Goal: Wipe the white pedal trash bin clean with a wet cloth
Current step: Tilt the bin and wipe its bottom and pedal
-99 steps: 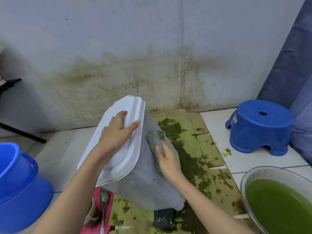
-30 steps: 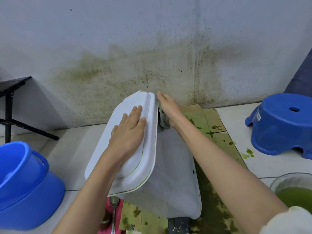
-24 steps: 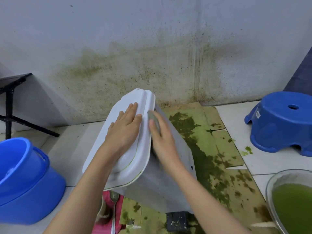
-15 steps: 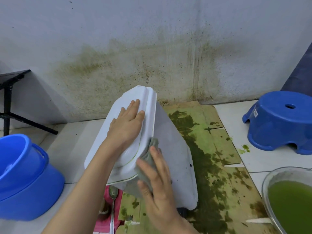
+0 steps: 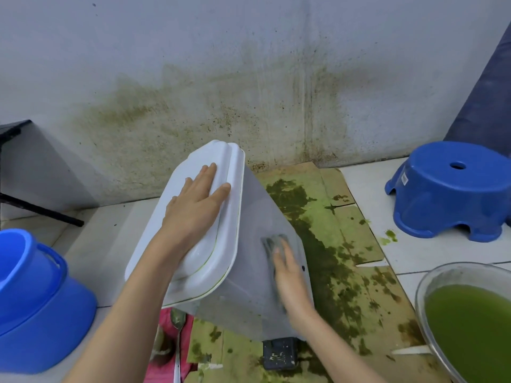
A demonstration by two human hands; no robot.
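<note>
The white pedal trash bin (image 5: 243, 294) stands tilted to the left on green-stained cardboard, its lid (image 5: 204, 261) closed and its black pedal (image 5: 279, 353) at the bottom front. My left hand (image 5: 197, 208) lies flat on the lid with straight fingers. My right hand (image 5: 289, 275), blurred, presses a grey wet cloth (image 5: 272, 243) against the bin's front wall. Most of the cloth is hidden under my fingers.
Stained cardboard (image 5: 340, 252) covers the floor under the bin. A blue bucket (image 5: 30, 297) sits at the left, a blue stool (image 5: 450, 189) at the right, a bowl of green liquid (image 5: 470, 324) at the lower right. A spoon (image 5: 177, 330) lies on pink cloth (image 5: 166, 363) below the bin.
My right hand has swept the cloth from the bin's top edge down beside the lid, then across to the middle of the front wall. My left hand stays flat on the lid.
</note>
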